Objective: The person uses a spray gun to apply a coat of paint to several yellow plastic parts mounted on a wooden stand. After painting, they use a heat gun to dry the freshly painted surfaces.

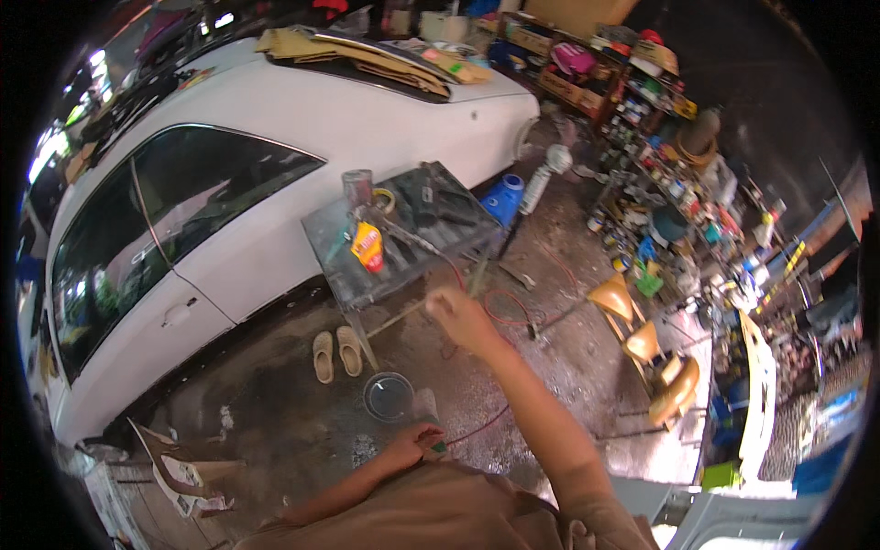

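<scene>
My right hand [456,318] reaches forward at the near right corner of a dark metal table [403,275]. Its fingers look curled in, slightly smeared, and nothing shows in them. Low in front of my body, my left hand [414,445] is closed around a small green thing [439,446], mostly hidden by the fingers. On the table stand a grey can [357,187], a yellow and red pouch [368,247] and a roll of yellowish tape [385,200]. A clear round basin [389,396] sits on the floor ahead of my left hand.
A pale car [367,119] stands behind the table, cardboard [367,57] on its rear. Beige clogs [349,351] and a red hose [502,307] lie on the floor. A blue jug [503,199] is beside the table. Rightward are wooden chair parts [642,341] and cluttered shelves.
</scene>
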A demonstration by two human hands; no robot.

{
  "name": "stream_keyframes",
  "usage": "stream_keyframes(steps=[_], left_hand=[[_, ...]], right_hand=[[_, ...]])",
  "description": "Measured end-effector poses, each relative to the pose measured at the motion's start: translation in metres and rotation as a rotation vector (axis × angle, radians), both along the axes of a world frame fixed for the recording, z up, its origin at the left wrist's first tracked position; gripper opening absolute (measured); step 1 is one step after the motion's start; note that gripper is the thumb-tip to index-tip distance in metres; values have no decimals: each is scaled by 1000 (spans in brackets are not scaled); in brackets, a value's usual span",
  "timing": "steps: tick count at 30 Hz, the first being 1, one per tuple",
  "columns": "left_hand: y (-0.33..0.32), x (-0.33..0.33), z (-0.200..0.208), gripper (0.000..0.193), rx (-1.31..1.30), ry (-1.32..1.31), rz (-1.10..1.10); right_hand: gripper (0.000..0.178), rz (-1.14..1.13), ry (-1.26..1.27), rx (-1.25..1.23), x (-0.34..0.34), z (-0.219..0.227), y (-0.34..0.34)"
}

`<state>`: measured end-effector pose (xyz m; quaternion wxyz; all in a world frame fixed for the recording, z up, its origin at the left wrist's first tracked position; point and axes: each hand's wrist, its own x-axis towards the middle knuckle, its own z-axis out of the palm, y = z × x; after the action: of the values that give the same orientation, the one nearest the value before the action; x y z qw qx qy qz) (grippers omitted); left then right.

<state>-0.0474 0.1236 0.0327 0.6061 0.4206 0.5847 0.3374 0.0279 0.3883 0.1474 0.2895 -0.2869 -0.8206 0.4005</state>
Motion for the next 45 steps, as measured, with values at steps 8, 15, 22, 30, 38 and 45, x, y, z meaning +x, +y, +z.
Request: stream_keyframes(steps=[8,15,22,30,38,45], left_hand=[[71,-79,22,32,-48,164,302],[79,-74,3,29,-58,206,507],[110,-55,-16,31,-55,201,468],[236,-59,29,35,73,-5,257],[333,12,35,34,-63,-700,20],[314,106,-45,32,-438,-830,-580]], right_hand=[[39,-20,-326,-110,-185,-46,193],[43,298,-342,-520,-220,-57,217],[45,282,-146,-493,-196,-45,215],[41,23,99,-409,-122,6,222],[24,-468,143,-715,53,-24,166],[32,-1297,238,-505,175,-86,64]])
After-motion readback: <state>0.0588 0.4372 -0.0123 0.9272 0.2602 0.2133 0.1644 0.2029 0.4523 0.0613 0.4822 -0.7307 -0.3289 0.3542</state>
